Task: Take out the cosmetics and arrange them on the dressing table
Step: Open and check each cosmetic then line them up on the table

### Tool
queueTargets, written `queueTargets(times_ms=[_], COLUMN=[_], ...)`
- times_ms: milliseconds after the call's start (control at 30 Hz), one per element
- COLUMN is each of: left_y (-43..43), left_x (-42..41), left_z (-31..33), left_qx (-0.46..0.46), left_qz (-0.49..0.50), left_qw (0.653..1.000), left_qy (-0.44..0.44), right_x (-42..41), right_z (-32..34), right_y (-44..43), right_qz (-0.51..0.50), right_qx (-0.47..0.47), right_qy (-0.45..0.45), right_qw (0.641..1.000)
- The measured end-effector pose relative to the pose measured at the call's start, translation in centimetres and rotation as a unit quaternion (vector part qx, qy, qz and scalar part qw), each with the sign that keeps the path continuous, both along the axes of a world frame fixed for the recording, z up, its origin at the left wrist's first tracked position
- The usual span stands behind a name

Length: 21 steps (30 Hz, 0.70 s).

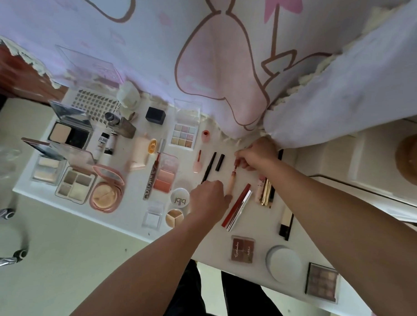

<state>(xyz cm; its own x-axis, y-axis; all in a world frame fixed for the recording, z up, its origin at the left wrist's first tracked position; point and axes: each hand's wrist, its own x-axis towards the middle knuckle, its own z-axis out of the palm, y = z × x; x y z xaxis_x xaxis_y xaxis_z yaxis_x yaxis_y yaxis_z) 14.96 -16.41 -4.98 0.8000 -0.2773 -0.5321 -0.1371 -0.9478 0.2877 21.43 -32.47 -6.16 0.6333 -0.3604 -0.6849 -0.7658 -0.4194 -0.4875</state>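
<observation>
While the left hand (209,197) grips the lower end of the beige lip-gloss tube (231,182) and the right hand (257,157) pinches its wand (235,167), the tube lies between them on the dressing table (214,238). We judge: move wand straight along axis, clear of the red lipstick (235,207) beside the left hand.

Bare tabletop (259,224) beside red tube (236,206); palettes (75,185) (left) crowd passage.

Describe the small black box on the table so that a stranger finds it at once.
On the white dressing table, look along the far edge under the lilac printed cloth. Just left of the clear palette of nine pastel squares stands the small black box. It alone is a dark, closed cube; its neighbours are pale.
</observation>
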Motion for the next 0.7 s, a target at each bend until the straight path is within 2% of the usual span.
queueTargets(times_ms=[267,500,700], left_y=[-0.8,-0.2,1.0], left_x=[-0.4,-0.6,-1.3], left_z=[0.3,0.4,0.6], left_qx=[-0.008,-0.001,-0.012], left_qz=[0.049,0.052,0.038], left_qw=[0.998,0.998,0.999], left_qy=[0.032,0.042,0.016], right_x=[0.1,-0.3,-2.7], right_z=[0.0,0.4,2.4], right_y=[-0.1,0.2,-0.6], right_qz=[0.007,0.018,0.060], right_qx=[0.011,0.036,-0.009], right_qy=[0.007,0.010,-0.009], right_qw=[1.000,0.999,0.998])
